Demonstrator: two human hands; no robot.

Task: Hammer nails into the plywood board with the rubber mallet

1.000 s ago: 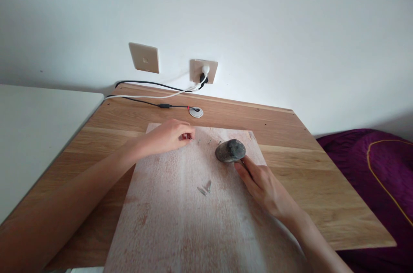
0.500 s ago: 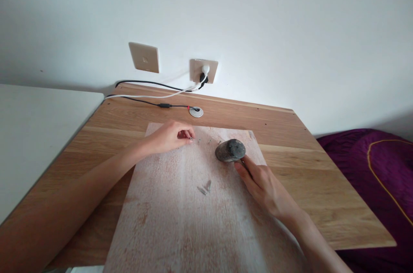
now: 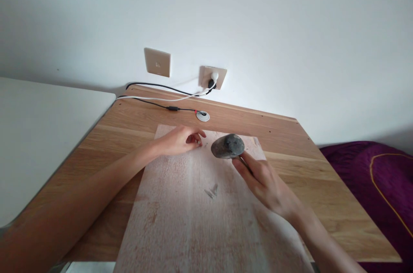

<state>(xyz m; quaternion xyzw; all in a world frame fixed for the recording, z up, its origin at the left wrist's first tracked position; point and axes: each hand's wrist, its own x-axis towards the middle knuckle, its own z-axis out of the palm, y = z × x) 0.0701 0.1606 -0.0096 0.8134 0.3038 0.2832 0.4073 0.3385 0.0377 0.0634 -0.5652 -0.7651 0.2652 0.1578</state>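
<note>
Person's L hand point(image 3: 182, 140), just above frame ctr, has fingers curled in, narrow grip on a small nail point(image 3: 198, 142); only its head shows, rest hidden. R hand point(image 3: 263, 178), right of ctr, is closed round the handle of a mallet point(image 3: 227, 146), dark head tilted, near L fingertips. Loose nails point(image 3: 211, 193), a bit blurred, lie in a small heap below ctr on the whitish board point(image 3: 167, 208), which fills lower mid frame. Board's on a wood table point(image 3: 309, 187). Upper mid: wall socket point(image 3: 221, 76) w/ white + black plugs. Purple cloth point(image 3: 355, 165) far right.
</note>
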